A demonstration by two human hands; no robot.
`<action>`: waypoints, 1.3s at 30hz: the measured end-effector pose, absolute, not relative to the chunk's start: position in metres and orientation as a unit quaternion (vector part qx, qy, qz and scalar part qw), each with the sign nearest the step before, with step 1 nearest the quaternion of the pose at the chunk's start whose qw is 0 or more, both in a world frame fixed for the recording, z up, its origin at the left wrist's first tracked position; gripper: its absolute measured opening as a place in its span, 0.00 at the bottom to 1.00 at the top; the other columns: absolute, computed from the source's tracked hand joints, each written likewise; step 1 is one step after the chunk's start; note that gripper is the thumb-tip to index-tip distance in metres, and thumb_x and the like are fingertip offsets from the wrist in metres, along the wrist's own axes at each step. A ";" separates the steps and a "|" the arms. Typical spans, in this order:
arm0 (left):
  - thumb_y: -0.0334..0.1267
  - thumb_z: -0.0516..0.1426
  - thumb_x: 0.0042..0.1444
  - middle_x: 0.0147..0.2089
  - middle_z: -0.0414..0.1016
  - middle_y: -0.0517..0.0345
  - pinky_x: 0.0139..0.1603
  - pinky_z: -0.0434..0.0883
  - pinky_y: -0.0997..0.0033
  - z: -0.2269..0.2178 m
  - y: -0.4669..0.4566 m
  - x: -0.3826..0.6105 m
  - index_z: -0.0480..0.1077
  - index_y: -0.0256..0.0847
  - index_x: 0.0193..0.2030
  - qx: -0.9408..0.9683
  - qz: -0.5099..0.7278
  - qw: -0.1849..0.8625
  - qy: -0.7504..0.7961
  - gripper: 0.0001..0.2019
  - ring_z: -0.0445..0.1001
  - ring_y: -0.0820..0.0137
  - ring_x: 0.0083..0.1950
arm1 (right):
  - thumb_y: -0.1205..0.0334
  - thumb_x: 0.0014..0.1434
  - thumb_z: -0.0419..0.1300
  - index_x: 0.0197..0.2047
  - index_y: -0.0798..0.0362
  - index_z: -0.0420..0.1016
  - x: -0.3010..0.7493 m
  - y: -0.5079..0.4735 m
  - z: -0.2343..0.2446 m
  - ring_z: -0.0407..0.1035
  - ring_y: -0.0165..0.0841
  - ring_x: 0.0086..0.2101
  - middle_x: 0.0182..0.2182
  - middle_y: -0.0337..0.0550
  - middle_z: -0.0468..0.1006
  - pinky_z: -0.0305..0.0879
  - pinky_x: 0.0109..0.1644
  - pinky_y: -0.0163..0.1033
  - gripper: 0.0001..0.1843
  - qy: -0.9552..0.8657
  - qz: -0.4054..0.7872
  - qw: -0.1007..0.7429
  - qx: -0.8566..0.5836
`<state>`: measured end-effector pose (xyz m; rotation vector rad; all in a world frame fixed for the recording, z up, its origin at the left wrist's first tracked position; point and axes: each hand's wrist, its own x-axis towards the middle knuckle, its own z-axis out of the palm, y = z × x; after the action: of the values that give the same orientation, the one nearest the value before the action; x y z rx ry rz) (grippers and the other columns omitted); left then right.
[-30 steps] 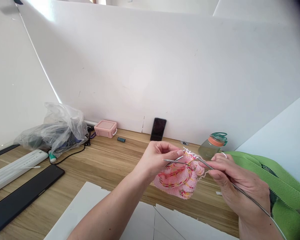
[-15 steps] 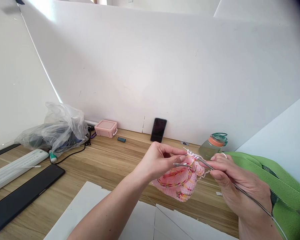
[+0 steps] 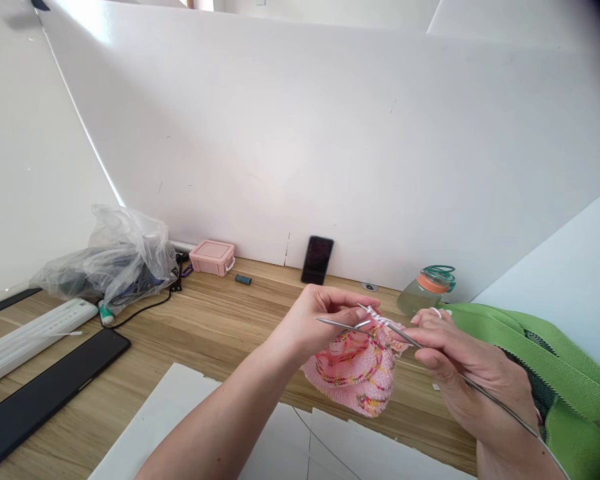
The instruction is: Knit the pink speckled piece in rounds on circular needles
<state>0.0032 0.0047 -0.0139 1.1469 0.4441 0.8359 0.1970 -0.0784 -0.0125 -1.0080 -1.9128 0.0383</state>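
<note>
A pink knitted piece [image 3: 353, 380] with yellow and red flecked bands hangs below my hands, above the wooden table. My left hand [image 3: 320, 320] pinches its upper edge beside the needle tips. In my right hand [image 3: 473, 373] lies a metal knitting needle [image 3: 410, 338], its cable trailing past the wrist to the lower right. White and pink stitches [image 3: 379, 316] sit along this needle near its tip. Another needle [image 3: 336, 323] points left across the knitting, under my left fingers. Pink yarn [image 3: 397, 339] bunches behind the work, near my right fingertips.
Along the back stand a pink box [image 3: 213, 257], a phone [image 3: 317, 260] and a green-lidded bottle [image 3: 427, 291]. A green bag [image 3: 570, 360] lies at right. At left are a plastic bag [image 3: 130, 253], a power strip [image 3: 35, 340] and a black flat object [image 3: 50, 393]. White board [image 3: 180, 413] lies in front.
The right needle's tip has shifted left and slightly down, with my right hand following. The other needle now reaches further left, and the knitting hangs a little lower.
</note>
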 end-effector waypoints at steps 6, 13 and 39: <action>0.42 0.68 0.45 0.32 0.80 0.53 0.37 0.68 0.75 -0.012 0.004 0.002 0.80 0.35 0.37 0.490 0.383 0.755 0.208 0.14 0.74 0.74 0.31 | 0.60 0.65 0.56 0.52 0.41 0.76 0.206 -0.082 -0.017 0.70 0.36 0.38 0.29 0.37 0.76 0.62 0.52 0.48 0.14 -0.753 -0.008 0.490 -0.439; 0.42 0.68 0.45 0.32 0.79 0.54 0.34 0.67 0.76 -0.011 0.003 0.002 0.79 0.34 0.37 0.477 0.381 0.764 0.207 0.14 0.73 0.76 0.29 | 0.63 0.65 0.56 0.52 0.40 0.76 0.207 -0.080 -0.020 0.71 0.38 0.39 0.33 0.39 0.79 0.65 0.52 0.50 0.15 -0.748 0.005 0.504 -0.432; 0.44 0.68 0.45 0.31 0.78 0.54 0.35 0.68 0.74 -0.007 0.000 0.002 0.78 0.33 0.36 0.485 0.401 0.748 0.212 0.16 0.73 0.74 0.30 | 0.52 0.64 0.55 0.62 0.50 0.66 0.198 -0.076 -0.013 0.64 0.38 0.34 0.29 0.41 0.68 0.56 0.48 0.49 0.25 -0.751 -0.164 0.430 -0.473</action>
<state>0.0020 0.0000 -0.0073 1.0612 0.4636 0.8763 0.1981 -0.0765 -0.0132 -1.1814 -1.8739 -0.4092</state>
